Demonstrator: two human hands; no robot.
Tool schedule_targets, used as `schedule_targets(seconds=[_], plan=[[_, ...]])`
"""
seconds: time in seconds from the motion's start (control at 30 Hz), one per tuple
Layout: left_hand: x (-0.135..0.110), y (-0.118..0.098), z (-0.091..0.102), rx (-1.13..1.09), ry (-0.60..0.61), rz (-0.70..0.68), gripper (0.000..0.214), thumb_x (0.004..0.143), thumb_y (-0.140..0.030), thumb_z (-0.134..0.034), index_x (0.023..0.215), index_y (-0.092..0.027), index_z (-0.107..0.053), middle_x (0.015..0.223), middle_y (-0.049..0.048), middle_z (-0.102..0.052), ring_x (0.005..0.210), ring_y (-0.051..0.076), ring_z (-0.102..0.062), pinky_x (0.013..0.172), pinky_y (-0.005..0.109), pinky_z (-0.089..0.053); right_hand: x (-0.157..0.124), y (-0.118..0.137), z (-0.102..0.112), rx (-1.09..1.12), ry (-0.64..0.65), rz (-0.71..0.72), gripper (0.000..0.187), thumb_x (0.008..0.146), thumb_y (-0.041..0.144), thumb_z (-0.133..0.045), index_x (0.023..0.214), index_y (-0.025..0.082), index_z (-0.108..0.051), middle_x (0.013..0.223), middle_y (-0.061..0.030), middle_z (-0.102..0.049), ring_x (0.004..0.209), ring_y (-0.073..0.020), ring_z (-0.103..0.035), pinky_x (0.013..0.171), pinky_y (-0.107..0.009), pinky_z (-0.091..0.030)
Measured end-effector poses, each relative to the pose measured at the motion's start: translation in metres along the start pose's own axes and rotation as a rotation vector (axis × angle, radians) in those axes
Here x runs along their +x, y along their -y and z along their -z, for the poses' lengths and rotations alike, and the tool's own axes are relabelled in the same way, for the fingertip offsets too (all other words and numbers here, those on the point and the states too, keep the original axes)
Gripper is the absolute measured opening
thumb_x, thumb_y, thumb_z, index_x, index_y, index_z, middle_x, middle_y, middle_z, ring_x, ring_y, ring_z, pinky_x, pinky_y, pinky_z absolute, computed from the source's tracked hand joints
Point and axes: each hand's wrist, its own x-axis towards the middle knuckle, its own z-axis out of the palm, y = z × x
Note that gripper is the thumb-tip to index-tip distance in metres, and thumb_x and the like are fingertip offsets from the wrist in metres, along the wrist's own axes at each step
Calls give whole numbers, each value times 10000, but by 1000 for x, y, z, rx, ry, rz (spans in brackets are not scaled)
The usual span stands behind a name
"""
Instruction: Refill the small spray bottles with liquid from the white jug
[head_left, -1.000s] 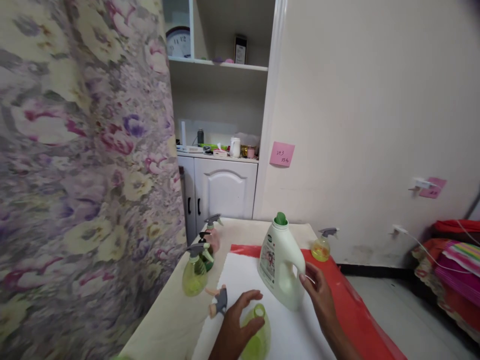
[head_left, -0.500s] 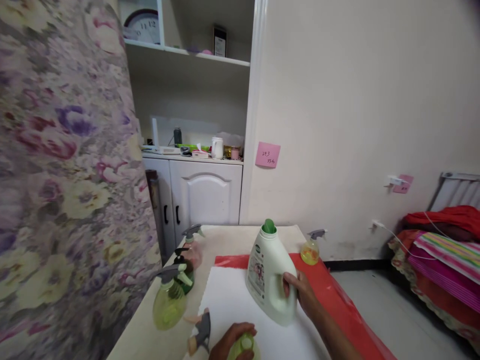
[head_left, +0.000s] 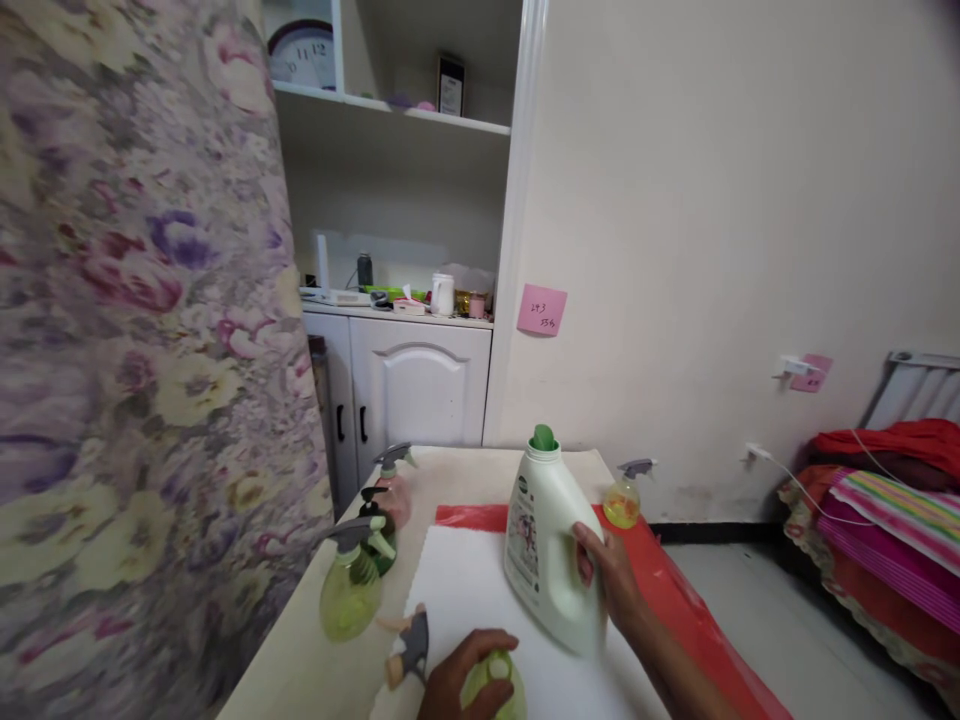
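Observation:
My right hand (head_left: 604,560) is closed round the handle of a pale green detergent bottle (head_left: 551,545), which leans slightly to the left over the white sheet. Its cap is off, and a green spout shows in its neck. At the bottom edge my left hand (head_left: 469,675) wraps round a small yellow-green spray bottle (head_left: 499,690) with its top removed and its neck open. A grey and tan trigger spray head (head_left: 411,645) lies on the sheet, left of that hand.
Along the table's left side stand a yellow-green spray bottle (head_left: 351,595), a dark green pump bottle (head_left: 379,530) and a pink spray bottle (head_left: 394,490). Another spray bottle (head_left: 622,500) with yellow liquid stands at the back right. White paper (head_left: 457,570) lies over red plastic (head_left: 660,570).
The view has turned slightly left. My right hand and the detergent bottle have shifted a little right. Both hands keep their hold.

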Motion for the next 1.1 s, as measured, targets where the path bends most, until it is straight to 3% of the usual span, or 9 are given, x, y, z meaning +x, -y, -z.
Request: schedule_targets(seconds=[0.23, 0.43, 0.57, 0.73, 0.9, 1.1], plan=[[-6, -15, -5, -77, -43, 32, 241, 761, -226, -598, 977, -237, -704, 1019, 32, -748, 1014, 239, -645, 934, 309, -447, -30, 50, 49, -244, 102, -22, 533, 805, 559, -577, 444, 205, -407, 368, 53, -418, 430, -91, -385, 522, -251, -310], [-12, -24, -5, -113, -70, 24, 206, 760, -215, -600, 934, -225, -710, 978, 33, -740, 967, 239, -649, 888, 304, -452, -67, 82, 81, -447, 256, -128, 485, 721, 638, -612, 593, 185, -498, 409, 70, -429, 371, -58, -326, 398, -215, -228], [-16, -28, -6, -147, -68, 19, 207, 754, -201, -603, 930, -225, -710, 968, 26, -736, 970, 232, -646, 889, 294, -444, -90, 99, 87, -550, 434, -202, 485, 707, 637, -601, 762, 156, -578, 558, 43, -494, 395, -52, -360, 345, -182, -245], [-17, -28, -12, -193, -62, 18, 218, 739, -179, -609, 923, -223, -716, 969, 20, -736, 973, 230, -644, 897, 291, -437, -104, 110, 83, -681, 524, -272, 357, 652, 498, -654, 744, 160, -582, 569, 34, -495, 424, -68, -399, 345, -174, -267], [-16, -18, -16, -249, -93, 38, 259, 732, -204, -622, 974, -213, -711, 981, 33, -743, 960, 239, -643, 887, 305, -451, -105, 115, 79, -758, 586, -237, 199, 636, 349, -661, 685, 177, -572, 580, 44, -483, 493, -70, -386, 416, -179, -270], [-16, -17, -16, -252, -104, 59, 230, 723, -186, -627, 935, -215, -712, 945, 18, -741, 945, 228, -645, 874, 284, -448, -97, 111, 84, -870, 641, -121, 253, 658, 400, -681, 709, 161, -618, 640, 24, -539, 579, -99, -423, 495, -187, -323]])
